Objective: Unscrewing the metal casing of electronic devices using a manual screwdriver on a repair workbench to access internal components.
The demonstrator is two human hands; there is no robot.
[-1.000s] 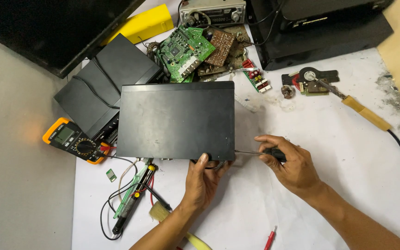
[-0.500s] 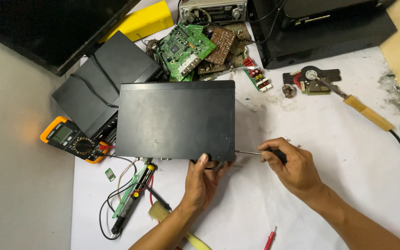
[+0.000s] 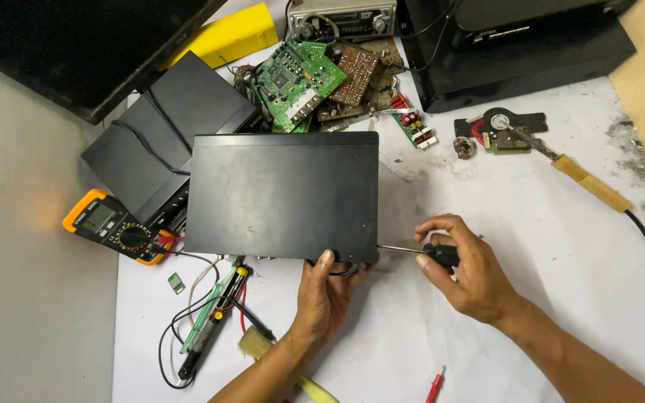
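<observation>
A flat black metal device box (image 3: 281,194) lies on the white sheet in the middle. My left hand (image 3: 328,291) grips its near edge, thumb on top, by the near right corner. My right hand (image 3: 464,269) is closed around a black-handled screwdriver (image 3: 416,251). The screwdriver lies level, and its tip touches the right side of the box close to that same corner.
Left of the box lie an orange multimeter (image 3: 113,226) with leads and another black casing (image 3: 158,142). Green and brown circuit boards (image 3: 296,78) sit behind it. A wooden-handled soldering iron (image 3: 576,173) lies at the right. A small red screwdriver (image 3: 434,384) rests near the front edge.
Both hands stay where they were. My right hand's fingers shift a little on the screwdriver handle, whose tip stays at the box's right side.
</observation>
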